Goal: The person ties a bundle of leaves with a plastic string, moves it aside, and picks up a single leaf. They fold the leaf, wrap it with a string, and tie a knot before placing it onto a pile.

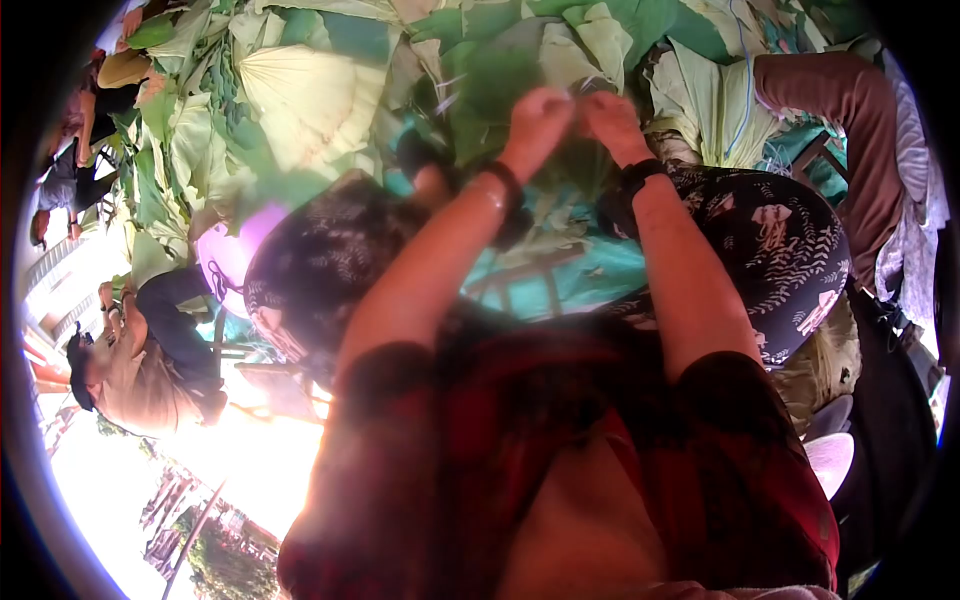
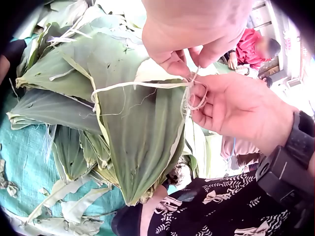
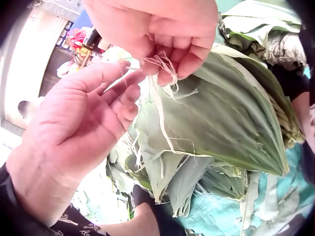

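Note:
A bundle of large green leaves hangs below the hands, with a pale fibre strip running across it. My left hand pinches one end of the strip between thumb and fingertips. Close beside it, my right hand holds the strip's other part, its fingers curled around a loose loop. In the right wrist view frayed strands stick out from the right hand, while the left hand pinches the strip just beside it. From the head both hands appear close together over the leaves, blurred.
Several more folded leaf bundles lie on a teal tarp strewn with leaf scraps. Broad pale leaves cover the ground ahead. Patterned trousers flank the work. A person sits off to the left; another in red is farther away.

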{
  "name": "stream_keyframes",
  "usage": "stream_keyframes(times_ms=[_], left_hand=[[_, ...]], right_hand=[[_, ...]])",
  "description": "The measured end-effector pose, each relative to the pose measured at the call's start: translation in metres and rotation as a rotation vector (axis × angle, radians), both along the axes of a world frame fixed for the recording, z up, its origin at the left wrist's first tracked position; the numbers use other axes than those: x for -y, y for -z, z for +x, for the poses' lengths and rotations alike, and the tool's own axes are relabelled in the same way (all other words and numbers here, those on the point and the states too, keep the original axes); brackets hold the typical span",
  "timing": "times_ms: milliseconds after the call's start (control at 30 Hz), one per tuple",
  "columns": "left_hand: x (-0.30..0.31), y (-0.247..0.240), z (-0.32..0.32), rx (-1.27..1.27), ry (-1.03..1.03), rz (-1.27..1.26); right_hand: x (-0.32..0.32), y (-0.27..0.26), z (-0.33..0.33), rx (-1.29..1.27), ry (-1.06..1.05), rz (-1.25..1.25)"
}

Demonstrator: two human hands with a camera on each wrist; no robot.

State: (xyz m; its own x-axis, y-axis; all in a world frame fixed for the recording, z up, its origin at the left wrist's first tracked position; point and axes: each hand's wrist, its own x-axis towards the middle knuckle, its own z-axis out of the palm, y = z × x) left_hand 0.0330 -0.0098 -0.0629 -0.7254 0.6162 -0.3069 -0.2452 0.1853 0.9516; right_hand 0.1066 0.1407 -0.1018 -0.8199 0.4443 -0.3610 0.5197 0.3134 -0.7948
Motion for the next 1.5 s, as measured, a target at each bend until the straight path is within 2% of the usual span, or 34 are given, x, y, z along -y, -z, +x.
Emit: stream_keyframes(times_ms=[67,167,233,267,333,433,567,667,767,867,1067,1133,1233,1333,1500], left_hand=[[-0.006,0.01,-0.002,-0.245,0.077,0.009],[-0.015,0.026,-0.004,-0.652,0.075,0.14],[-0.012,-0.013,-0.005,-0.379,0.207,0.016],[-0.01,-0.027,-0.005,-0.241,0.271,-0.045],[-0.01,-0.023,-0.008,-0.345,0.288,-0.063],[-0.01,-0.021,-0.01,-0.392,0.3,-0.097],[-0.011,-0.003,-0.007,-0.479,0.195,-0.08],[-0.009,0.011,-0.01,-0.324,0.239,-0.122],[-0.007,-0.003,-0.015,-0.094,0.283,-0.195],[-0.005,-0.014,-0.018,0.092,0.277,-0.166],[0.002,-0.026,-0.016,0.185,0.259,0.0],[0.002,-0.025,-0.015,0.188,0.256,-0.028],[0.003,-0.018,-0.013,0.178,0.199,-0.021],[0.003,-0.016,-0.015,0.202,0.166,-0.005],[0.0,-0.018,-0.017,0.164,0.241,-0.12]], right_hand=[[0.001,-0.004,0.0,0.023,-0.004,-0.096],[0.002,-0.027,-0.001,-0.001,-0.049,-0.131],[-0.001,-0.026,0.001,-0.077,-0.037,-0.218],[-0.002,-0.041,0.001,-0.014,-0.055,-0.302],[-0.004,-0.089,0.0,0.114,-0.091,-0.47],[-0.008,-0.078,0.005,0.019,-0.072,-0.585],[-0.013,-0.077,0.008,0.086,0.001,-0.478],[-0.016,-0.065,0.007,0.082,0.042,-0.457],[-0.016,-0.059,0.007,0.022,0.063,-0.458],[-0.015,-0.055,0.005,-0.019,0.064,-0.394],[-0.012,-0.06,0.001,-0.052,0.064,-0.319],[-0.01,-0.065,0.0,-0.043,0.061,-0.386],[-0.009,-0.063,-0.006,0.017,0.05,-0.33],[-0.006,-0.078,-0.005,-0.082,-0.176,-0.009],[0.003,-0.048,0.001,-0.245,-0.07,0.359]])
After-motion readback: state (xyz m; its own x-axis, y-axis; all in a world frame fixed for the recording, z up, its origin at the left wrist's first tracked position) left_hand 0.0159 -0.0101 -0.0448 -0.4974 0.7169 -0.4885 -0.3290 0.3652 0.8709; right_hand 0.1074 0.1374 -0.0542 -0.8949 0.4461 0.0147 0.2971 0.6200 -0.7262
